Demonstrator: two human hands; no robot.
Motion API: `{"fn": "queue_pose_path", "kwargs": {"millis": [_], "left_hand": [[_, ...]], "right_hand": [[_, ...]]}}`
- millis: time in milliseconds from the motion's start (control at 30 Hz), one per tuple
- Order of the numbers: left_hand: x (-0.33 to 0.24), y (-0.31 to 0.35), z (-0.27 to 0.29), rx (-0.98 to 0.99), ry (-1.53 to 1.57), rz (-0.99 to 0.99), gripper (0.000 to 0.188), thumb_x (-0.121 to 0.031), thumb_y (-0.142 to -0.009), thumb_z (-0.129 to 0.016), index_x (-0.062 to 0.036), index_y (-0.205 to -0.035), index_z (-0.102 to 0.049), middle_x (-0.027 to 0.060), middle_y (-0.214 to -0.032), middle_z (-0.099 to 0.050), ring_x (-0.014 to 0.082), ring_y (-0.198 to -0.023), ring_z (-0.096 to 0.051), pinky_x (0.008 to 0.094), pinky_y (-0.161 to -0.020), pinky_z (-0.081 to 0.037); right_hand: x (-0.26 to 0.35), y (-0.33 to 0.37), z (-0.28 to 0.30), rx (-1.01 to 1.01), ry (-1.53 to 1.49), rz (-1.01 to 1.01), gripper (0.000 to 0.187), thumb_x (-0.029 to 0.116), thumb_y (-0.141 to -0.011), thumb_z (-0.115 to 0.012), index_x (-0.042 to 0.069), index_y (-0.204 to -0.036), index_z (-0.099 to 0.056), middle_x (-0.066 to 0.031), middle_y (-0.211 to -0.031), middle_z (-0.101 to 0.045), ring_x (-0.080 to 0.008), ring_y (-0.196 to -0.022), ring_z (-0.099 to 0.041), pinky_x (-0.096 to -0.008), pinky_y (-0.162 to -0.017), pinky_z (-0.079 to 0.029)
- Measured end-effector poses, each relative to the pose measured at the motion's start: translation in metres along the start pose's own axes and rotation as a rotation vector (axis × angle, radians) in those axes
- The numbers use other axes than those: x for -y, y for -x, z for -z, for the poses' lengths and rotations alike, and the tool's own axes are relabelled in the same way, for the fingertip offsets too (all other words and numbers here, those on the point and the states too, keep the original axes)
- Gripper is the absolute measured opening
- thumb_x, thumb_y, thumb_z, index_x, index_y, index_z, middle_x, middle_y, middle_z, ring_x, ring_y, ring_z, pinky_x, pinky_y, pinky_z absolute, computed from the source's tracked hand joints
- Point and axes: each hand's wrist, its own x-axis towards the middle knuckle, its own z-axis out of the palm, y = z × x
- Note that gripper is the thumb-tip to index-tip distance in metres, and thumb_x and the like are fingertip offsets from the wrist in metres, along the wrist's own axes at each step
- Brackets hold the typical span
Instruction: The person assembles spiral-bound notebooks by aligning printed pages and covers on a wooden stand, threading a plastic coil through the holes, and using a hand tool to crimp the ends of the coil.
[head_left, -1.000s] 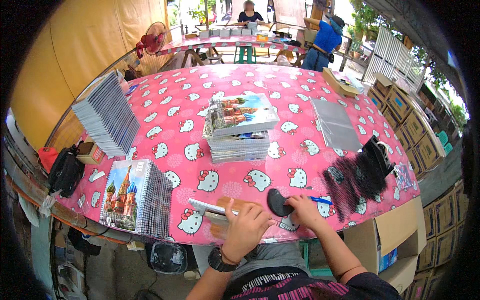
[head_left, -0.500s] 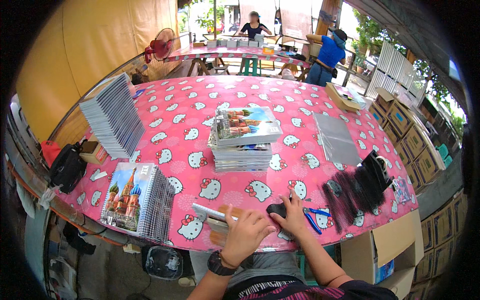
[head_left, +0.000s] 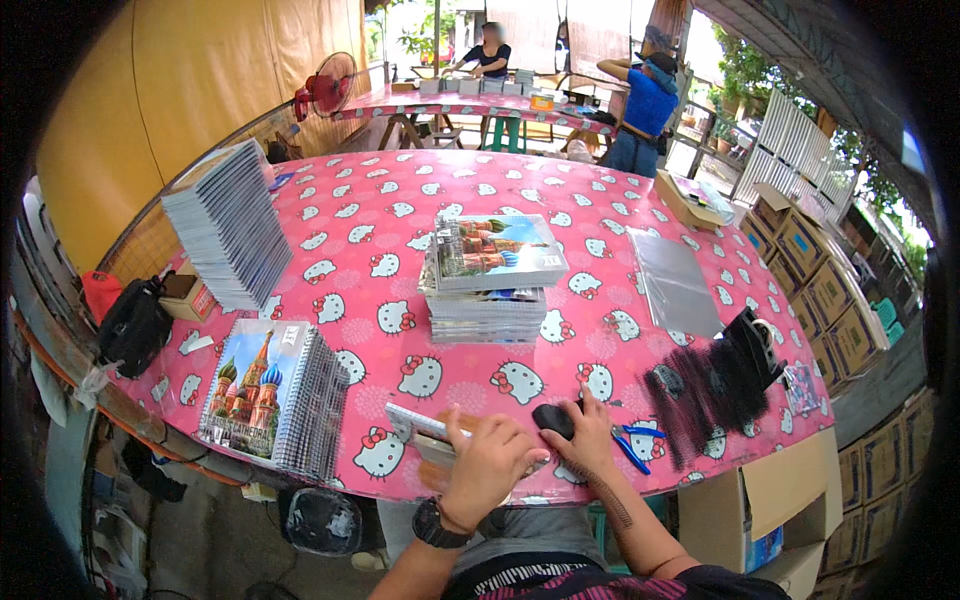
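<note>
At the near edge of the table, my left hand is closed over a notebook, which stands with its pale edge up against a brown wooden piece. Its lower part is hidden by my hand. Just right of it, my right hand has thumb and fingers around a black rounded object resting on the tabletop. A thin, dark coil-like strand runs along my right wrist. Blue-handled pliers lie beside that hand. Farther right is a spread of black binding coils.
Spiral notebooks stand in a row at left, behind them a tall stack. Another stack is mid-table. Clear sheets lie to the right. An open carton stands near right. Two people work beyond the table.
My right hand has shifted slightly, and the dark strand on its wrist shows more plainly. My left hand stays on the notebook. The seated person in the back leans left.
</note>
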Motion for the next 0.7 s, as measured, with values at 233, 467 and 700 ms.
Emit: {"fn": "queue_pose_path", "kwargs": {"millis": [233, 467, 700], "left_hand": [[0.001, 0.003, 0.005, 0.141, -0.065, 0.062, 0.028, -0.035, -0.075, -0.068, -0.0171, -0.095, -0.063, -0.003, -0.098, -0.059, 0.0175, -0.102, -0.052, 0.0607, -0.102, -0.007], [0.013, 0.02, 0.02, -0.224, -0.099, 0.213, 0.035, -0.033, -0.063, -0.078, -0.0148, -0.088, -0.063, -0.0006, -0.09, -0.058, 0.0214, -0.098, -0.052, 0.0606, -0.103, -0.006], [0.017, 0.019, 0.022, -0.154, -0.061, 0.203, 0.034, -0.032, -0.064, -0.078, -0.0141, -0.088, -0.062, 0.0005, -0.089, -0.057, 0.0213, -0.096, -0.053, 0.0618, -0.104, -0.008]], "right_hand": [[-0.005, -0.008, -0.004, -0.028, -0.063, 0.139, 0.049, 0.034, -0.066, -0.076, 0.007, -0.105, -0.061, -0.0203, -0.133, -0.045, -0.0446, -0.12, -0.04, -0.052, -0.099, -0.034], [0.046, -0.022, 0.061, 0.588, -1.863, 0.25, 0.037, 0.027, -0.08, -0.065, -0.003, -0.101, -0.063, -0.0161, -0.114, -0.062, -0.0268, -0.108, -0.057, -0.0399, -0.096, -0.041], [0.047, -0.042, 0.087, 0.584, -1.317, 0.36, 0.047, 0.038, -0.081, -0.061, -0.005, -0.099, -0.065, -0.0179, -0.104, -0.065, -0.0279, -0.101, -0.06, -0.0383, -0.092, -0.044]]}}
